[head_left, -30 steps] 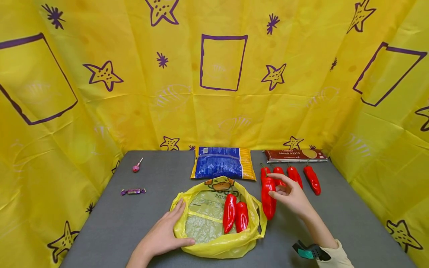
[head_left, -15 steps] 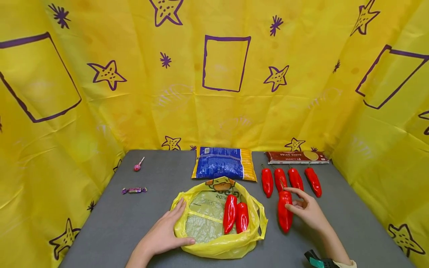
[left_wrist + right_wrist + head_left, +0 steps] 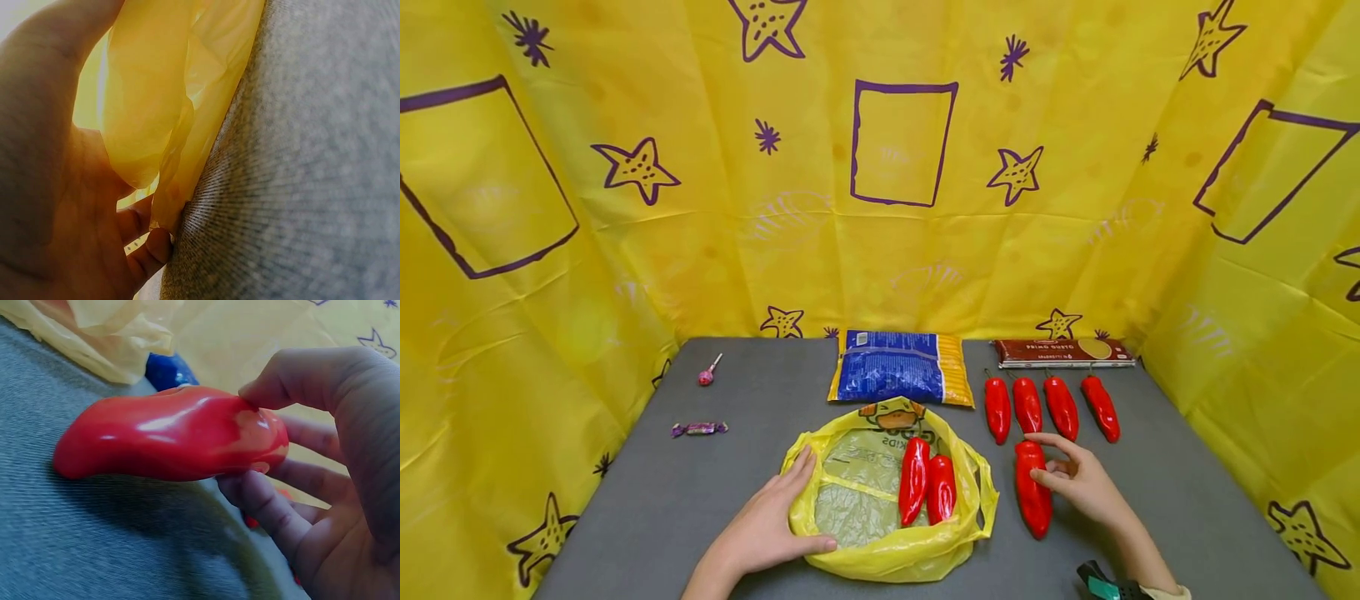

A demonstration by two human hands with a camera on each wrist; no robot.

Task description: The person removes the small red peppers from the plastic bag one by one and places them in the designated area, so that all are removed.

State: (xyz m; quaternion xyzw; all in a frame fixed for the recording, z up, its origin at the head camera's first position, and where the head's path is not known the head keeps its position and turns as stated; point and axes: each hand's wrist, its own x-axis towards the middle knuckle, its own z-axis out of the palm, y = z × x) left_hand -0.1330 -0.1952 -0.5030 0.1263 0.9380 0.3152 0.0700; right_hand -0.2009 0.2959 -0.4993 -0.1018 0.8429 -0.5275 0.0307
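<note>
My right hand (image 3: 1078,479) pinches a red pepper (image 3: 1033,492) near its stem end, thumb on one side and fingertips on the other. In the right wrist view the pepper (image 3: 169,434) is glossy, its tip towards the grey table. My left hand (image 3: 771,521) rests spread against the left side of a yellow plastic bag (image 3: 887,565), its thumb along the front rim. The left wrist view has the yellow plastic (image 3: 147,94) between thumb and fingers, the fingertips close to the table. Inside the wide-mouthed bag lie two red peppers, a longer one (image 3: 914,482) and a shorter one (image 3: 942,490).
Several red peppers, one of them the leftmost pepper (image 3: 997,410), lie in a row at the right. Behind them is a brown spaghetti pack (image 3: 1063,352). A blue and yellow packet (image 3: 891,367) lies behind the bag. At the left are a lollipop (image 3: 706,377) and a wrapped candy (image 3: 698,428).
My right hand has carried the pepper from beside the bag's right edge rightward and nearer to me, away from the row. The left hand and the bag have stayed in place.
</note>
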